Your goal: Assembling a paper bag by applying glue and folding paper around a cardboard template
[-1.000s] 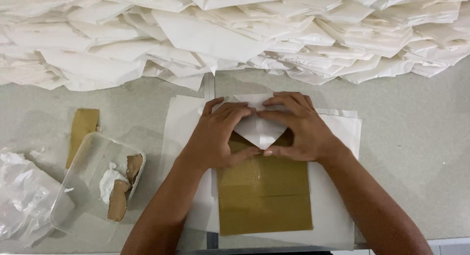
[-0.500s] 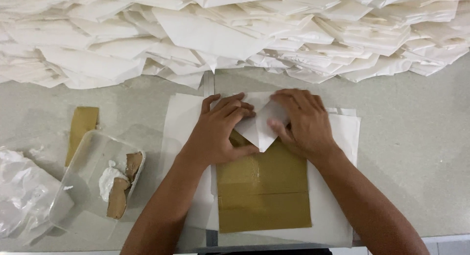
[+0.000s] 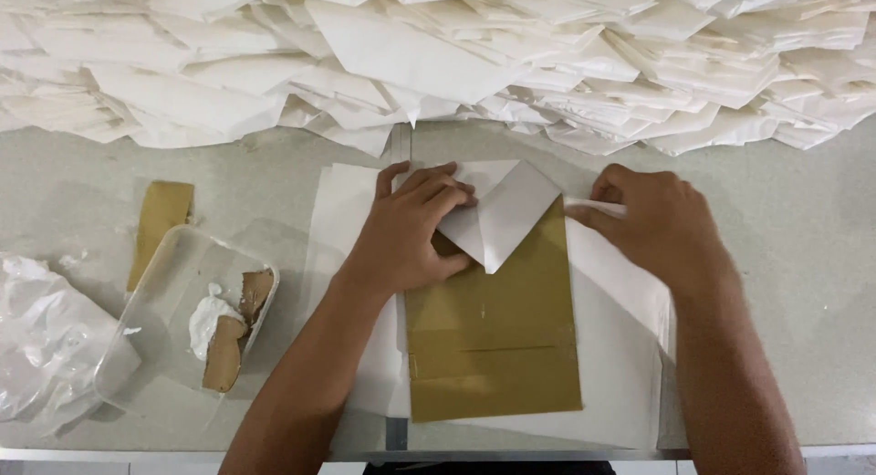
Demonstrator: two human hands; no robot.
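Head view: left hand [image 3: 406, 233] pins the folded white flap [image 3: 500, 221] flat on the gold card [image 3: 493, 334]; right hand [image 3: 662, 229] pinches the sheet's right edge [image 3: 595, 207] — crease it tight against the card.

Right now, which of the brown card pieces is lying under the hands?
The large brown card at the centre, partly under the left hand and folded white paper. The narrow strip lies apart, beside the plastic tub.

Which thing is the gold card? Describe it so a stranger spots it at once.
Start from the big heap of white folded papers along the far edge of the grey table. Just below it, between the left hand and the right hand, lies the gold card on white sheets. It is the only large mustard rectangle, a white folded triangle covering its top.
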